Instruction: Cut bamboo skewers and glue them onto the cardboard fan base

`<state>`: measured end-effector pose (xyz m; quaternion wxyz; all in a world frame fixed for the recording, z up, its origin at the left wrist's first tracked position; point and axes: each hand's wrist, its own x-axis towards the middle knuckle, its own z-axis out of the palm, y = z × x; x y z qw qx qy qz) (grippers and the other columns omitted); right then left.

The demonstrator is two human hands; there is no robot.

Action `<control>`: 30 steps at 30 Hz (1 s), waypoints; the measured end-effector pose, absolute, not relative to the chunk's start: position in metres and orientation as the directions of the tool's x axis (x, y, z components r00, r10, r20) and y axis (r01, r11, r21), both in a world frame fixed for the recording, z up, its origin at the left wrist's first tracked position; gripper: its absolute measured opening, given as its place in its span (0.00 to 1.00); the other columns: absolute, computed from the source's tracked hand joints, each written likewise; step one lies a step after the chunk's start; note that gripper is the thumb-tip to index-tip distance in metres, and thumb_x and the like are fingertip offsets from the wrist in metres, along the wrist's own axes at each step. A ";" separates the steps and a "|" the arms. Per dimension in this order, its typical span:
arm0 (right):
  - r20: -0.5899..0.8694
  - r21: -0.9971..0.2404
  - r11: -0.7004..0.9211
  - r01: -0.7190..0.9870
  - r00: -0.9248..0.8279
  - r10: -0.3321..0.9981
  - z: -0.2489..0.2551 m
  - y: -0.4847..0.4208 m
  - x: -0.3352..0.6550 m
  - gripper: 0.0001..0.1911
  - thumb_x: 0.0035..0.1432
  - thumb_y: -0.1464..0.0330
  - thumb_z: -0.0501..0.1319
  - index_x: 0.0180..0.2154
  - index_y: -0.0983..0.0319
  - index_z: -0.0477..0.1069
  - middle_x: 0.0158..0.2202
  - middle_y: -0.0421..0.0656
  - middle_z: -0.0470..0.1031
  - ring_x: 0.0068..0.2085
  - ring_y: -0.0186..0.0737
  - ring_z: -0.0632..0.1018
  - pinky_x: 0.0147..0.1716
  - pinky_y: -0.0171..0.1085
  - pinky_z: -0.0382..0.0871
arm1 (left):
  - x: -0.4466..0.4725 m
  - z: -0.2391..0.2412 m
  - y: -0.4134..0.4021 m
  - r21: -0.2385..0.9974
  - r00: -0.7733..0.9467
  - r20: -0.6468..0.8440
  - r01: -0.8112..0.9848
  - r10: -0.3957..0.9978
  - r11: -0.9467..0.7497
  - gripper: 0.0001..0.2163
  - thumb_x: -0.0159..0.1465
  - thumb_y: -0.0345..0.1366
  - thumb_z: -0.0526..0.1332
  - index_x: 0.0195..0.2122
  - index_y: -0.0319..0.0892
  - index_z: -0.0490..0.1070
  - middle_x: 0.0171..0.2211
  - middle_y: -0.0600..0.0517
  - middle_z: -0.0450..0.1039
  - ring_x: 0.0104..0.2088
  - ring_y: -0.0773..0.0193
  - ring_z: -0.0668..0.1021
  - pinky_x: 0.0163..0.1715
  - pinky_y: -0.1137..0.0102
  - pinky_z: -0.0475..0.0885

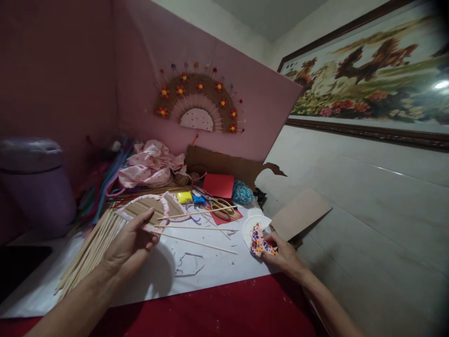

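My left hand (135, 238) is closed on a rounded cardboard piece (145, 209) whose edge is wrapped in pink-dotted white fabric. A second fabric-edged cardboard piece (179, 208) shows just behind it. Thin wooden sticks (205, 244) reach rightward from near the left hand; whether they are fixed to the cardboard I cannot tell. Between the fingers of my right hand (286, 255) is a small crumpled flower-patterned cloth (258, 241). It is over a white paper plate (248, 229), partly hiding it.
A bundle of wooden sticks (89, 252) lies beside my left forearm. Scissors (222, 209), red paper (218, 185), blue yarn (243, 192) and pink fabric (150, 164) crowd the back. A purple bin (37, 187) stands left. A cardboard sheet (300, 213) sits by the right wall.
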<state>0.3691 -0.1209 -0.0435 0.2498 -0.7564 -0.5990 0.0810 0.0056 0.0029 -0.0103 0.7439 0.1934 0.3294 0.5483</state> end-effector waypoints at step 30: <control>0.110 -0.700 -0.045 0.713 0.169 0.979 -0.049 -0.120 0.378 0.19 0.49 0.62 0.59 0.43 0.65 0.71 0.41 0.47 0.76 0.42 0.48 0.75 0.42 0.41 0.67 | 0.230 -0.046 0.010 0.504 0.447 -0.385 -0.632 0.808 0.589 0.12 0.59 0.40 0.51 0.27 0.38 0.67 0.18 0.52 0.66 0.21 0.64 0.71 0.28 0.64 0.68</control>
